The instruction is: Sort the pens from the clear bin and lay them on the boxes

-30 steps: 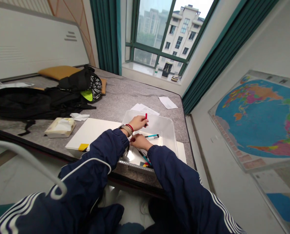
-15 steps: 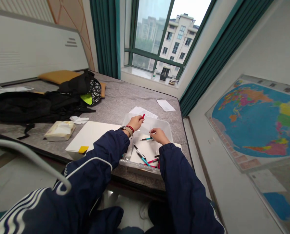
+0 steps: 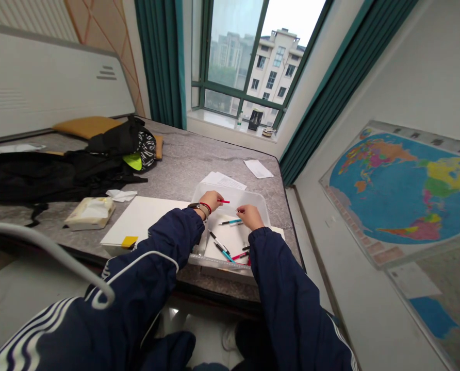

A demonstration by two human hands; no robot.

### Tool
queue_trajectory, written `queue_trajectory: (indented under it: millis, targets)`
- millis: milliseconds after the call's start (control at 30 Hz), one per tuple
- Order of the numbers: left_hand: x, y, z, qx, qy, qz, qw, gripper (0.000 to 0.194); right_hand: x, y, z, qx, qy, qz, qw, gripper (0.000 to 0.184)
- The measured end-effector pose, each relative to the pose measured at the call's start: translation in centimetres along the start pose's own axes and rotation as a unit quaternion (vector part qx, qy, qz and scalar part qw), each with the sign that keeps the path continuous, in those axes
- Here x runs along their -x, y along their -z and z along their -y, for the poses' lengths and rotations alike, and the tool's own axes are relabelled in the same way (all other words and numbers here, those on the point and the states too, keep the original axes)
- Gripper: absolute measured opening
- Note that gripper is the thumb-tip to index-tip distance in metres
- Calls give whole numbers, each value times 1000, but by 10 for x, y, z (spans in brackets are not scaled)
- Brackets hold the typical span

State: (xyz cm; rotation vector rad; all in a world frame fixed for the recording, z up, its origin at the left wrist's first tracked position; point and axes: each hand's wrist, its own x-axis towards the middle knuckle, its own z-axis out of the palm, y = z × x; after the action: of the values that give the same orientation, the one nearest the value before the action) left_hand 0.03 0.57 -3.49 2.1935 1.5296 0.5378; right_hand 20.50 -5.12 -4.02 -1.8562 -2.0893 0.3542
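The left hand (image 3: 210,201) grips a slim red pen (image 3: 224,201), probably light and stiff, easiest held by its barrel, over a clear plastic bin (image 3: 233,198). The right hand (image 3: 250,217) curls just above a teal pen (image 3: 230,222) inside the bin; whether it holds anything is hidden.

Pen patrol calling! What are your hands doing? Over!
Left hand: gripping red pen. Right hand: near teal pen. Clear plastic bin beneath both.
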Motion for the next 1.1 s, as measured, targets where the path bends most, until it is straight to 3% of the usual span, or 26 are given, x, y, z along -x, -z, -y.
queue_trajectory:
  millis: [700,967,1100]
  targets:
    - [10,-1,-10,-56,29,16,998,25,4,-3,-1,36,7,27,999,26]
    - [9,-1,-13,-51,34,49,997,27,3,-4,-1,25,18,28,999,21]
    - [9,-4,-14,-41,-7,96,995,25,-2,-8,-2,-28,41,-6,999,17]
